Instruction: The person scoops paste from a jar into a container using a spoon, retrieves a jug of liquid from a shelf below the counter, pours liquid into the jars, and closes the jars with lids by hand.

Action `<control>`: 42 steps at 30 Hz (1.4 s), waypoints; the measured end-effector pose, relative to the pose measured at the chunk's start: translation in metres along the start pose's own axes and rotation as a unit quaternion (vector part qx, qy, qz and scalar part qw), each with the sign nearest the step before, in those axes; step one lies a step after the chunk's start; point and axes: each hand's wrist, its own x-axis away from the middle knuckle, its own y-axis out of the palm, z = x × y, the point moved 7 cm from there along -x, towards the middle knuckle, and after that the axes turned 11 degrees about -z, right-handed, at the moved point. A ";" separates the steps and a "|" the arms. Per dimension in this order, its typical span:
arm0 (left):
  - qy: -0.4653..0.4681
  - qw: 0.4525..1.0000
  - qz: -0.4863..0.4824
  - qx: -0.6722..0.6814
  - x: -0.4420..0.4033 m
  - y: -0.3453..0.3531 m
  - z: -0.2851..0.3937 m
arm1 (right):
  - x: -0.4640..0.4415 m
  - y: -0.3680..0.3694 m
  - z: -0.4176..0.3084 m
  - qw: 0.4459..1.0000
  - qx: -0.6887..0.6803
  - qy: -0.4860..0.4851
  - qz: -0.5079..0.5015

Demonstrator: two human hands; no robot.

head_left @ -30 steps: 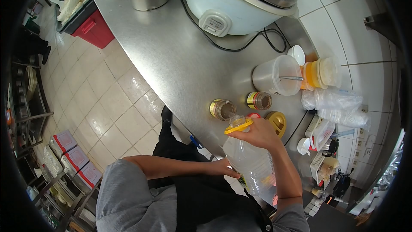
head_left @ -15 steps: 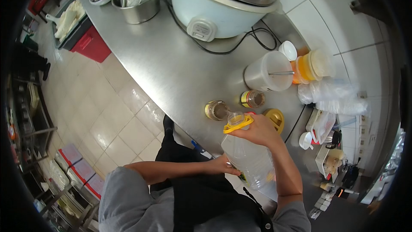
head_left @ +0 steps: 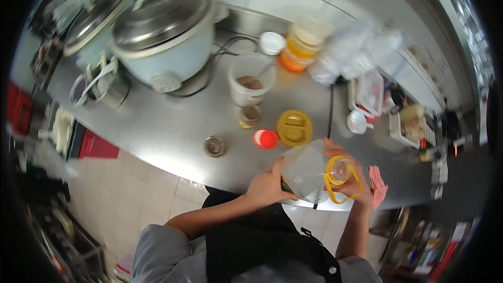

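Between both hands I hold a large clear plastic jug (head_left: 305, 170) with a yellow handle ring at its neck, tilted at the counter's front edge. My left hand (head_left: 270, 184) grips its base end. My right hand (head_left: 348, 178) is wrapped round it near the neck, fingers partly hidden behind the jug. To the left stands an open glass jar (head_left: 214, 147). A second jar (head_left: 250, 117) with a yellow label is just in front of a white tub (head_left: 252, 93) holding brown contents and a utensil. Red lids (head_left: 265, 139) lie beside a round yellow lid (head_left: 294, 127).
Two rice cookers (head_left: 162, 36) stand at the back left, by a steel pot (head_left: 110, 91) of utensils. Along the wall are orange-filled containers (head_left: 301, 47), plastic bags (head_left: 346, 55) and a white bowl (head_left: 272, 43). A pink cloth (head_left: 377, 186) lies at the right edge.
The jug has moved right, away from the jar it was tilted over, and its neck now points right. My right hand has shifted with it. The view has turned toward the wall.
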 end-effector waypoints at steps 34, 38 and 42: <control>0.017 0.975 0.018 -0.223 -0.086 0.037 0.066 | 0.050 -0.087 -0.067 0.908 0.419 0.020 -0.022; 0.056 0.982 0.045 -0.177 -0.122 0.047 0.073 | 0.031 -0.126 -0.026 0.811 0.479 0.328 0.072; 0.048 0.985 0.057 -0.158 -0.152 0.043 0.085 | 0.034 -0.156 -0.010 0.739 0.546 0.362 0.157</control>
